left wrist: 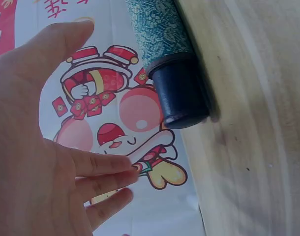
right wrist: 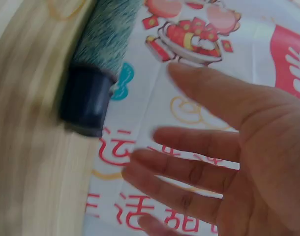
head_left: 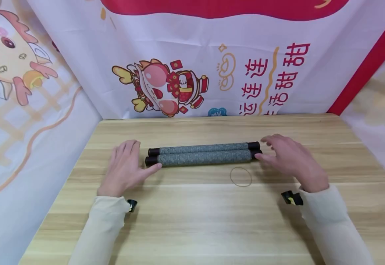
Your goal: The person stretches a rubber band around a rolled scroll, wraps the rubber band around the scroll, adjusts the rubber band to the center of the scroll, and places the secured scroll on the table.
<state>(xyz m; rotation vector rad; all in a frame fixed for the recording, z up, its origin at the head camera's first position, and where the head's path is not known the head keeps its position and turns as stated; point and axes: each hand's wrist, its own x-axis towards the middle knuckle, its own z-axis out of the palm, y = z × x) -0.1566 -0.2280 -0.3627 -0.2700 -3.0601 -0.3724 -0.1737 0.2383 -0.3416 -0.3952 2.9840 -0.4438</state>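
A scroll (head_left: 205, 157) lies sideways on the table, wound into two parallel rolls with grey-green patterned covering and dark end knobs. My left hand (head_left: 124, 171) is at its left end, fingers spread and thumb reaching toward the near roll. In the left wrist view the knob (left wrist: 182, 93) stands apart from those fingers, and nothing is held. At the other end is my right hand (head_left: 289, 156), fingers loosely extended around the right knobs. The right wrist view shows a gap between that hand and the dark knob (right wrist: 86, 101).
A thin rubber band (head_left: 241, 177) lies on the wooden table (head_left: 192, 221), just in front of the scroll's right half. Behind the table hangs a printed white cloth (head_left: 185, 40) with cartoon figures and red writing. Another printed cloth (head_left: 30, 121) hangs along the left side.
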